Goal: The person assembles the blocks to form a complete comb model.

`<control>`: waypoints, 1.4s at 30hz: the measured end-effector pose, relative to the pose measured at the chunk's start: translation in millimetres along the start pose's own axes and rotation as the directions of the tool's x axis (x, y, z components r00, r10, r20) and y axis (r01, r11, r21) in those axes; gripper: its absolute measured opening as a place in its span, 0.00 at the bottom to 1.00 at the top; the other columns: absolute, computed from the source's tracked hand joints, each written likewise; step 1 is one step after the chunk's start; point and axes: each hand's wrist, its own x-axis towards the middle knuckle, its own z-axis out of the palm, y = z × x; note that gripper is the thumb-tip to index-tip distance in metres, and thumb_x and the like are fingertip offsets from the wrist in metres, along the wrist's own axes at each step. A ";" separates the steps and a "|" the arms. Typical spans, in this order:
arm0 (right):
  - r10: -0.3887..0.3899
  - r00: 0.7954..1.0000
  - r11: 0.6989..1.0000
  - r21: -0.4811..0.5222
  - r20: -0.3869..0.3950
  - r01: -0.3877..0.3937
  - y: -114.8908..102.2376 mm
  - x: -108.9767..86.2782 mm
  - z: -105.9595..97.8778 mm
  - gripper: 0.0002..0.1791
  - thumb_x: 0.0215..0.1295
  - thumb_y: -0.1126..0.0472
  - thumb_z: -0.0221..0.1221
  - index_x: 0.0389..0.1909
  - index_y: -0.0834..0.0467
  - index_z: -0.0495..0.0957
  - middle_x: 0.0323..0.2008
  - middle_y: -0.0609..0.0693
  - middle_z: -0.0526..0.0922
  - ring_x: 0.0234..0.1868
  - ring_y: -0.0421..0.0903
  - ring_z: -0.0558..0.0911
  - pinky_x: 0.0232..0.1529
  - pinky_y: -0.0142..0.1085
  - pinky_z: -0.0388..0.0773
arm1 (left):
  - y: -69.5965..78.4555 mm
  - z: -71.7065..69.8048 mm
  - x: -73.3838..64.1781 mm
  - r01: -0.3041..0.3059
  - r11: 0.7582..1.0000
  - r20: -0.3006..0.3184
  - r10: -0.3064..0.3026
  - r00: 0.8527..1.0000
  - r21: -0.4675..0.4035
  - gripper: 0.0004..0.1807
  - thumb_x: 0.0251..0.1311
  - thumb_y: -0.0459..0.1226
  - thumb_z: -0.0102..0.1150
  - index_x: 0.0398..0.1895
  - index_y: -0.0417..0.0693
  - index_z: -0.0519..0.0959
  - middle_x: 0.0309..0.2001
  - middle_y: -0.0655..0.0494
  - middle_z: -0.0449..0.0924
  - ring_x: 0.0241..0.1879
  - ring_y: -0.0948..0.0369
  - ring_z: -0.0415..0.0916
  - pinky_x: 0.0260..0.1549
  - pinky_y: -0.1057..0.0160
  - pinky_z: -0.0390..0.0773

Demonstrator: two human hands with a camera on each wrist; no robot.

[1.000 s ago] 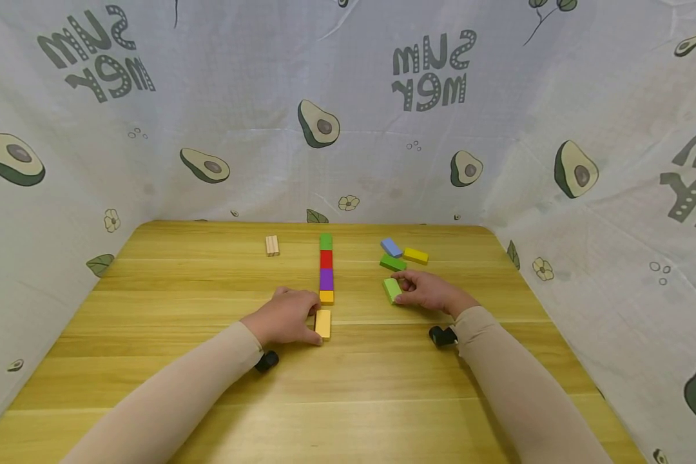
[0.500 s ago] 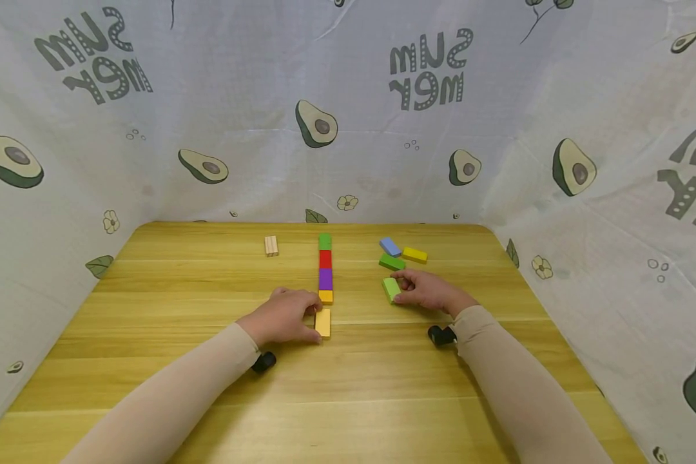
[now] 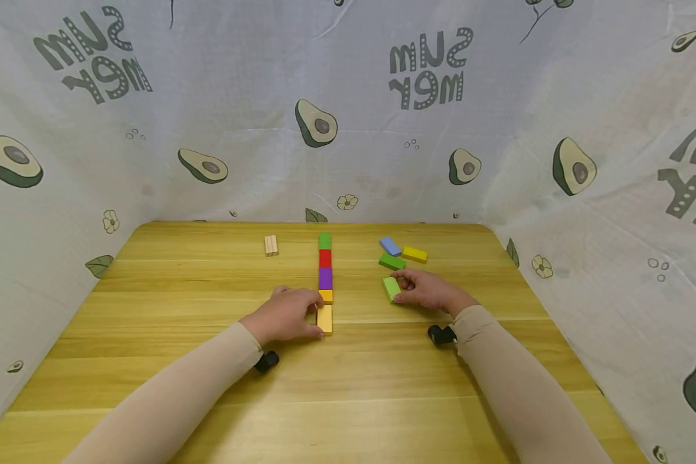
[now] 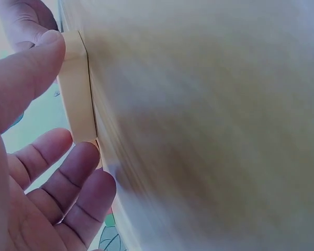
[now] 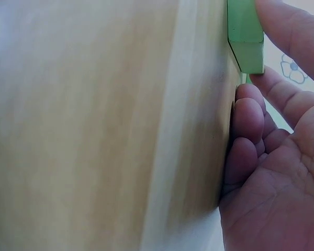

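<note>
In the head view, my left hand (image 3: 285, 314) pinches a pale yellow wooden block (image 3: 325, 319) end to end between thumb and fingers. That block lies flat at the near end of a straight row, right up against or almost touching an orange block (image 3: 325, 297). Beyond it the row runs on through a purple block (image 3: 325, 279), a red block (image 3: 325, 259) and a green block (image 3: 325, 241). To the right, my right hand (image 3: 430, 292) pinches a light green block (image 3: 391, 290) by its ends; the right wrist view shows this light green block (image 5: 246, 31) between thumb and index finger.
Behind the right hand lie a darker green block (image 3: 392, 261), a blue block (image 3: 390, 246) and a yellow block (image 3: 414, 254). Plain wood blocks (image 3: 271, 245) sit side by side at the back left. A printed cloth (image 3: 371, 161) walls the wooden table (image 3: 348, 399) behind and at the sides.
My left hand has slid the pale yellow block forward and slightly right, closing the gap to the orange block. The right hand and the light green block have stayed put.
</note>
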 end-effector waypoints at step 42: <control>-0.023 1.000 1.000 0.010 -0.013 0.023 0.9 -1.2 1.2 0.35 0.72 0.54 0.68 0.73 0.63 0.69 0.44 0.53 0.70 0.46 0.50 0.69 0.49 0.45 0.66 | -2.0 1.1 -0.3 0.033 0.999 -0.019 -0.034 0.999 -0.038 0.33 0.58 0.55 0.76 0.64 0.52 0.79 0.50 0.61 0.86 0.54 0.61 0.81 0.69 0.42 0.61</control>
